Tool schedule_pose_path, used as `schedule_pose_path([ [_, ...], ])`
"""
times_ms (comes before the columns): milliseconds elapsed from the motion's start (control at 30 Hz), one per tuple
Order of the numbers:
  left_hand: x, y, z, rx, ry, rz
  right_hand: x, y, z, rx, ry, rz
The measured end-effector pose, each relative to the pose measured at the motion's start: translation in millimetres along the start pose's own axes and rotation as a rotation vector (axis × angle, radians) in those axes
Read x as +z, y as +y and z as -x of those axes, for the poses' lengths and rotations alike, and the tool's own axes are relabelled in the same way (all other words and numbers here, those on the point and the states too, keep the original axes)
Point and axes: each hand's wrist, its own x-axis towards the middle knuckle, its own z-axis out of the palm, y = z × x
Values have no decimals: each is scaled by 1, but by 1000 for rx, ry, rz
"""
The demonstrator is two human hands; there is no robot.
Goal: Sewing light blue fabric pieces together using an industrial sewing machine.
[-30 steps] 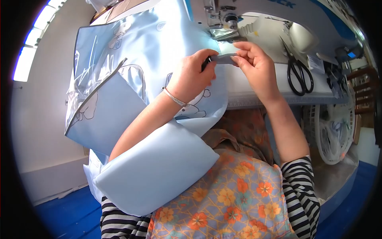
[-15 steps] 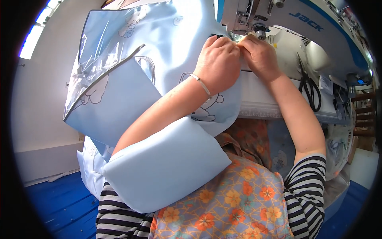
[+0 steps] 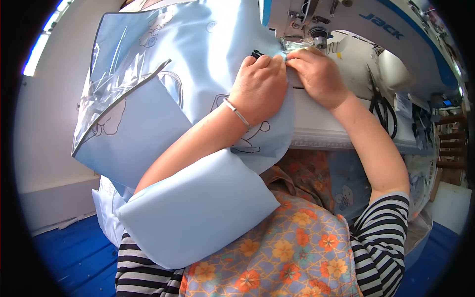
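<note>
Pressing pale blue fabric under the sewing machine: left hand, right hand.

- Left hand is bare, with a thin silvery bangle sitting right at the wrist.
- Over the left forearm there's a puffy pale blue sleeve cover, smooth and kinda shiny, open at the wrist end.
- Right hand is bare too, no rings or anything visible, forearm uncovered.
- Black-and-white striped top, its short sleeve ending above the right elbow.
- Floral apron on the front: orange flowers on a blue and tan lattice print.
</note>
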Motion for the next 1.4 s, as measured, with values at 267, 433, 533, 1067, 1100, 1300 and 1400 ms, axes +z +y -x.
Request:
schedule_pose_path([
  [267,4,-5,2,16,173,141,-6,-12,9,20,-78,-4],
  [433,1,-6,0,-32,4,170,-2,-8,12,23,-80,13],
  [533,4,-12,-4,-23,15,148,0,-10,11,-5,-77,26],
  [1067,-29,-25,-4,-23,-245,341,-37,-11,-2,547,18,-238],
  [1100,-45,-28,7,-60,-219,474,-37,-25,1,548,-66,-300],
  [1300,-153,-103,160,-306,401,-102,-36,-118,32,-26,-275,-299],
  [1400,-155,-121,272,-726,315,-543,-24,-144,35,-104,-202,-319],
])
